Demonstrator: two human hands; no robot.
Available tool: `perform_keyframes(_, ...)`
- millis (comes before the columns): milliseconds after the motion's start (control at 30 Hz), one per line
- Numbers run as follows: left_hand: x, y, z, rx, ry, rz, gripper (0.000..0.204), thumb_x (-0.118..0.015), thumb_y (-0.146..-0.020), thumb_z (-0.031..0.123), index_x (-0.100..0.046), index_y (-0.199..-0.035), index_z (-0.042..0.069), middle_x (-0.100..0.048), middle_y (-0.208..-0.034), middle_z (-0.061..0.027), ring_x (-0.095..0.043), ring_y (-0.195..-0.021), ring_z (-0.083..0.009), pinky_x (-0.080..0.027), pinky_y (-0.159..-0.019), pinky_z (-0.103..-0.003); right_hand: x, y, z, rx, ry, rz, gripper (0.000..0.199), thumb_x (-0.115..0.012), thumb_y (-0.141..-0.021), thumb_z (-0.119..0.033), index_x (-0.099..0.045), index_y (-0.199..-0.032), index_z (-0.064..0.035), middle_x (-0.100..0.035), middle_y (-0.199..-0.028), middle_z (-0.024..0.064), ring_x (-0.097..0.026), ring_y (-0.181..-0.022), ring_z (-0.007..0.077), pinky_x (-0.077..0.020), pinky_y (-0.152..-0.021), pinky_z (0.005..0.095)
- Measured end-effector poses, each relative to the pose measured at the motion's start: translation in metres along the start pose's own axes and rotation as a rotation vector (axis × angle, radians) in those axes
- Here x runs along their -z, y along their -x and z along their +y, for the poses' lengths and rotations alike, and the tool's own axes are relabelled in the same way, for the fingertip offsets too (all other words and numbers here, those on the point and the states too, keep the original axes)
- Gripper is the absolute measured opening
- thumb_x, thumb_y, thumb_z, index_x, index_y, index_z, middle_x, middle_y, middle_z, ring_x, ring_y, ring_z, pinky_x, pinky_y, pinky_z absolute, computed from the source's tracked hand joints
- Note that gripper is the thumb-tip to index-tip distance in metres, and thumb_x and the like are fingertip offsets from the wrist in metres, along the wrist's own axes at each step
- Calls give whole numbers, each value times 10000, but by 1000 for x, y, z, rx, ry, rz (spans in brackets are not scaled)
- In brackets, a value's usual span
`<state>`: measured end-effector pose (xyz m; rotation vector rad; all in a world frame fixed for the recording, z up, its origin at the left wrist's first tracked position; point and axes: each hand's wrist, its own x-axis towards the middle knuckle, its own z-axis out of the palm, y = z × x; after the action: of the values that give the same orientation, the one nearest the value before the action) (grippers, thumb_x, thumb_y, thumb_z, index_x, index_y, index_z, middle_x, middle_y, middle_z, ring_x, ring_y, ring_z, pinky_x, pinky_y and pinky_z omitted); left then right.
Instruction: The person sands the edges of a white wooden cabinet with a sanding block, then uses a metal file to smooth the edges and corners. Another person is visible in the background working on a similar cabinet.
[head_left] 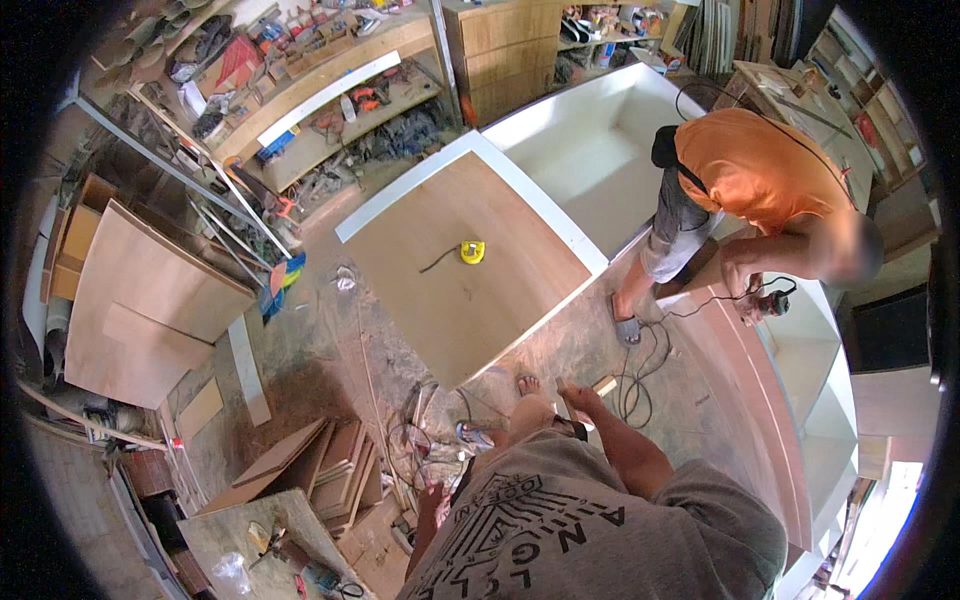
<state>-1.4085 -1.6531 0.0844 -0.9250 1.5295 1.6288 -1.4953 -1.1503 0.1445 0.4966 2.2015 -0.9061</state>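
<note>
My right hand [582, 401] is in front of my body, its fingers closed round a short brown piece of wood [567, 404]. A pale wooden stick [605, 385] shows just beyond that hand; whether it touches the hand I cannot tell. My left hand [432, 503] hangs low beside my shirt, partly hidden, and its fingers do not show clearly. Ahead of me lies a large plywood panel [500, 310] with a white strip along its far and right edges. A yellow tape measure [473, 252] rests on it, a dark strap or tape trailing to its left.
At the right, a co-worker in an orange shirt [760, 160] bends over a curved white cabinet [800, 400], holding a corded power tool [770, 303]. Its cable [640, 385] coils on the floor. Wood offcuts [335, 470] are piled at lower left. A cluttered workbench [330, 95] stands behind.
</note>
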Motion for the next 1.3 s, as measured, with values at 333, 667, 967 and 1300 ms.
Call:
perform_keyframes(333,87,25,-40,190,-37,268,249,-623,-952,380,-601,-947,132,-560,-730,5,-533,-574,-130,-410,-444,-293,-80,-3,45,-279,-155,-41,837,-578,-775,-793,-620,-1312,-153,-626,-1215,312,-644,-1114,406,-505,-898,495)
perform_keyframes(667,33,-39,32,-302,-480,421,502,-632,-876,551,-729,-978,69,-723,-908,-128,-686,-870,-316,-528,-767,-452,-84,-56,111,529,169,290,377,-590,-978,-315,-573,-1267,-72,-660,-841,60,-586,-615,223,-453,-552,396)
perform_keyframes(967,-70,-10,133,-458,-309,-21,601,-578,-942,571,-669,-1183,28,-689,-1033,-134,-688,-907,-234,-564,-734,-398,-48,-29,-142,377,-238,43,548,-647,-974,-275,-468,-1338,94,-665,-1126,192,-632,-994,260,-506,-839,366)
perform_keyframes(1300,-48,86,140,-603,799,299,271,-654,-951,310,-650,-1044,55,-609,-797,-24,-583,-663,-140,-478,-556,-305,-101,17,-317,1128,231,-425,502,-455,-1042,-274,-429,-1426,48,-483,-1396,302,-488,-1293,409,-379,-1090,465)
